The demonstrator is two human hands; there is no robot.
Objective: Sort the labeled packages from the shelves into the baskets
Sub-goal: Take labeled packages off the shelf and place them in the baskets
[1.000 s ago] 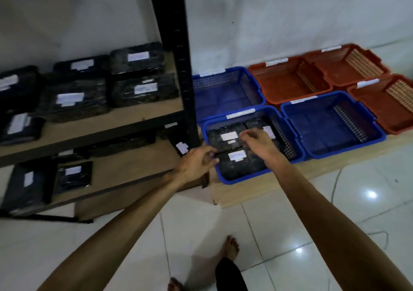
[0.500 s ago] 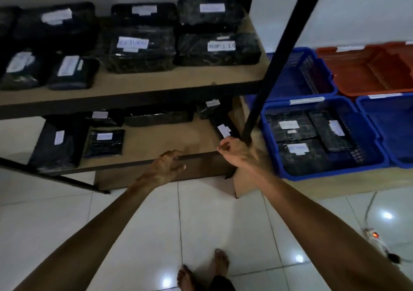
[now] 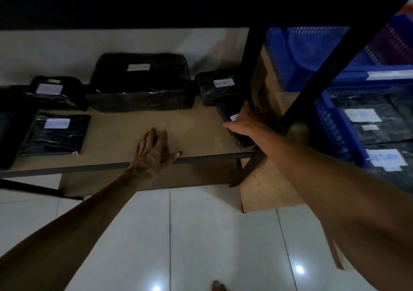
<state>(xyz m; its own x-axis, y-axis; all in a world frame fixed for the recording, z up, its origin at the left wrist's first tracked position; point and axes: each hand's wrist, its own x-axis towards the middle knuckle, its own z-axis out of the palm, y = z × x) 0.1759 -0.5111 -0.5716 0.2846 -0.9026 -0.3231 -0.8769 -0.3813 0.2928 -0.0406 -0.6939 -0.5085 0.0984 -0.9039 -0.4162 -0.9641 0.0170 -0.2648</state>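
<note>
The low shelf board (image 3: 125, 132) carries several black wrapped packages with white labels: a large one (image 3: 140, 83), a small one (image 3: 218, 88) and a flat one (image 3: 55, 134). My right hand (image 3: 248, 123) lies on a flat black package (image 3: 240, 140) at the board's right end, thumb out to the left, fingers straight. My left hand (image 3: 154, 152) rests spread on the shelf's front edge and holds nothing. To the right, a blue basket (image 3: 324, 116) holds labeled packages (image 3: 368, 123).
Black shelf posts (image 3: 252, 67) stand between the shelf and the baskets. A second blue basket (image 3: 301, 56) sits behind the first on a wooden platform (image 3: 268, 179). More packages (image 3: 53, 91) lie at the far left. The upper shelf darkens the top of the view.
I have bent lower, so only the bottom shelf shows. My right hand moved from the shelf's corner onto the flat package. My left hand came down onto the front edge.
</note>
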